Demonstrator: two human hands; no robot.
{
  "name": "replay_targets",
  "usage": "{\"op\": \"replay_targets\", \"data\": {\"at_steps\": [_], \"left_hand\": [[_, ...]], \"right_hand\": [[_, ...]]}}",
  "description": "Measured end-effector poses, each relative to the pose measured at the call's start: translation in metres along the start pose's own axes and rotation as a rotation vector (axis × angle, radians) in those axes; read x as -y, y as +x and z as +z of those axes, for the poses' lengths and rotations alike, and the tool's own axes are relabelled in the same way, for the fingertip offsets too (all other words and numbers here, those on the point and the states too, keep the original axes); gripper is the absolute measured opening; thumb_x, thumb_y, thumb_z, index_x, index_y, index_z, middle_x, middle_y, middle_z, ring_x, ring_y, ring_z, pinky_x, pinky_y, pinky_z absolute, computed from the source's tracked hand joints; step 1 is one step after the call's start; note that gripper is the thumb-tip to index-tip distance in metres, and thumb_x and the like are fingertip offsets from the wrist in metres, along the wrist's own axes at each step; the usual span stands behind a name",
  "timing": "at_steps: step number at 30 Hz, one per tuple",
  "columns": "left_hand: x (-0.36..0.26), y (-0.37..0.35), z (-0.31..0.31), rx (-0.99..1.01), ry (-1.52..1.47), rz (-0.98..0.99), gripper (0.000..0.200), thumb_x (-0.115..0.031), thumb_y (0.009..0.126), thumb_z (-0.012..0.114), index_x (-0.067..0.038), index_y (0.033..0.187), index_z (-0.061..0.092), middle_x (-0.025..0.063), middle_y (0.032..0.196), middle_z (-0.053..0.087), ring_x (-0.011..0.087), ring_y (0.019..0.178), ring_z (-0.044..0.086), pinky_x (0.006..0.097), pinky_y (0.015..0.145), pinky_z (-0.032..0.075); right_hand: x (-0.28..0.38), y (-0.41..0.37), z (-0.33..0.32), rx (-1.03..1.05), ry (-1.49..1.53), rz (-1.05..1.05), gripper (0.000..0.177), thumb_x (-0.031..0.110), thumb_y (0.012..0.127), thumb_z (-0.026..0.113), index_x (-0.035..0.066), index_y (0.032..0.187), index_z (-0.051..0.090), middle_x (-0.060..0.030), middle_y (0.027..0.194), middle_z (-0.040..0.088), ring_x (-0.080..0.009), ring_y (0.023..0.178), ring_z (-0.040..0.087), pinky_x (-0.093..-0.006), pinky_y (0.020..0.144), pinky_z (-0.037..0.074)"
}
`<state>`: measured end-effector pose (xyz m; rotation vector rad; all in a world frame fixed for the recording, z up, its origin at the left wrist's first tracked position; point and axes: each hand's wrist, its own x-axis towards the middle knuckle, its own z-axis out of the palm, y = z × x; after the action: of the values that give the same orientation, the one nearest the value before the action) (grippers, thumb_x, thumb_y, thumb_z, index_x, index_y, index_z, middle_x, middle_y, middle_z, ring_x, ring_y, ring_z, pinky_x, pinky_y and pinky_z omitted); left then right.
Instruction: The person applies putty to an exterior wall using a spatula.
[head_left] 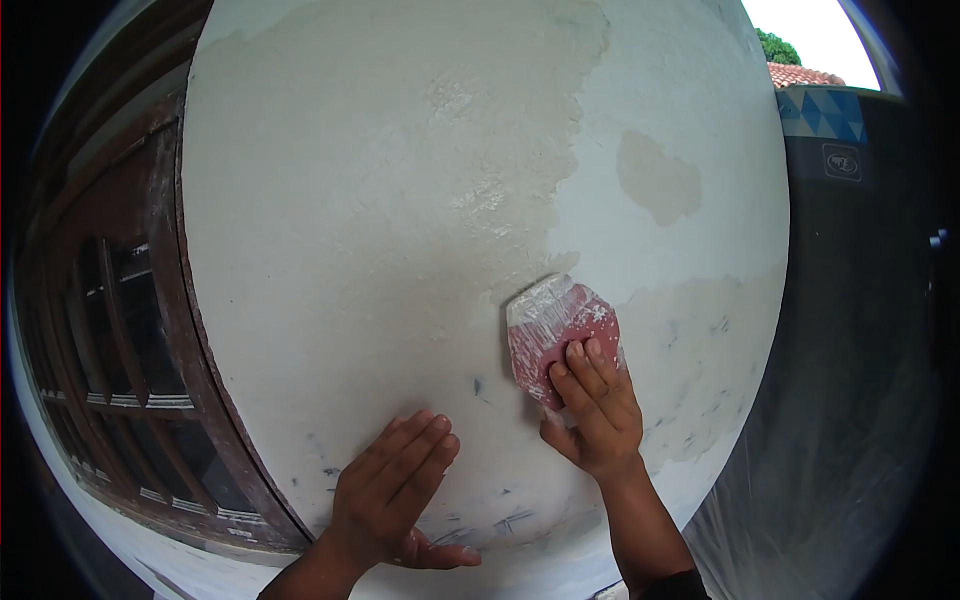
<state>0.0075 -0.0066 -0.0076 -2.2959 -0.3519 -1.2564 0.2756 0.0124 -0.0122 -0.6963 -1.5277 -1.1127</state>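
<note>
My right hand (600, 420) grips a red plastic putty spreader (565, 335), with several fingers laid over its front and the thumb at its lower edge. White putty coats the spreader's upper left part and speckles the rest. The spreader is at the pale wall (380, 190); whether its edge touches the surface cannot be told. Lower left, my left hand (395, 495) holds nothing; its fingers are stretched out side by side, thumb apart, close to the wall. Damp-looking beige patches and rough smears mark the wall, and dark scuffs show around both hands.
A brown wooden window frame (170, 290) with glass panes borders the wall on the left. On the right stands a large dark tank-like surface (840, 270) with a blue-and-white patterned band. A tiled roof (803, 75) and green foliage (777, 47) appear beyond it.
</note>
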Motion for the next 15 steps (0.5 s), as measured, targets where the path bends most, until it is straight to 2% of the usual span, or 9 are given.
{"op": "replay_targets", "data": {"at_steps": [4,10,15], "left_hand": [[0.000,0.013,0.006,-0.027,0.023,0.004,0.093,-0.078,0.080,0.057,0.005,0.124,0.061,0.0210,0.127,0.063,0.0362,0.122,0.060,0.0489,0.104,0.047],[-0.004,0.015,0.017,-0.063,0.021,-0.012,0.092,-0.077,0.081,0.058,0.005,0.124,0.062,0.0205,0.127,0.063,0.0360,0.122,0.060,0.0491,0.104,0.047],[-0.008,0.025,0.028,-0.069,0.039,-0.027,0.091,-0.076,0.081,0.058,0.004,0.124,0.062,0.0201,0.127,0.063,0.0360,0.122,0.060,0.0494,0.104,0.047]], "right_hand": [[-0.004,0.021,0.004,0.037,-0.019,-0.035,0.044,0.015,0.078,0.075,0.006,0.121,0.069,-0.0135,0.133,0.063,-0.0288,0.131,0.055,-0.0472,0.100,0.046],[-0.017,-0.003,-0.005,-0.011,0.019,-0.034,0.046,0.015,0.078,0.075,0.005,0.122,0.068,-0.0138,0.132,0.063,-0.0294,0.132,0.054,-0.0479,0.100,0.046],[-0.039,0.027,-0.005,-0.014,0.000,-0.089,0.044,0.015,0.078,0.075,0.004,0.120,0.069,-0.0135,0.133,0.063,-0.0285,0.131,0.055,-0.0458,0.099,0.047]]}}
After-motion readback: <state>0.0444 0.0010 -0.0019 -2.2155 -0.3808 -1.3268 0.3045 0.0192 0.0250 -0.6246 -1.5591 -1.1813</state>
